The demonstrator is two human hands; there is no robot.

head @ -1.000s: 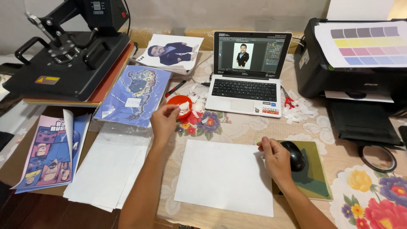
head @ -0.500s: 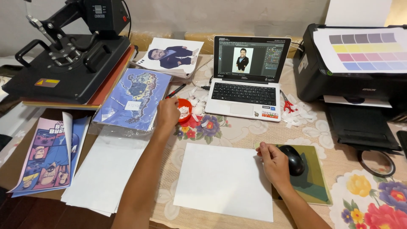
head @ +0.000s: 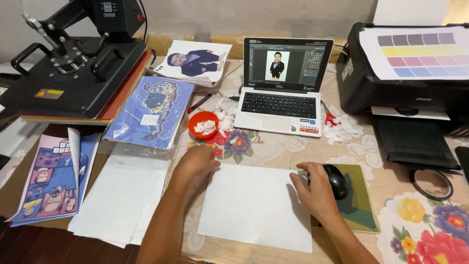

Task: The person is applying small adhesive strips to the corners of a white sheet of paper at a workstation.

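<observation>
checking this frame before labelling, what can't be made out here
Head view:
- Left hand fingertips: curled under, contact with white sheet unclear.
- Mouse: partly covered by right hand.
- Printer: cut off by right edge.
- Scraps in red bowl: too small.
</observation>
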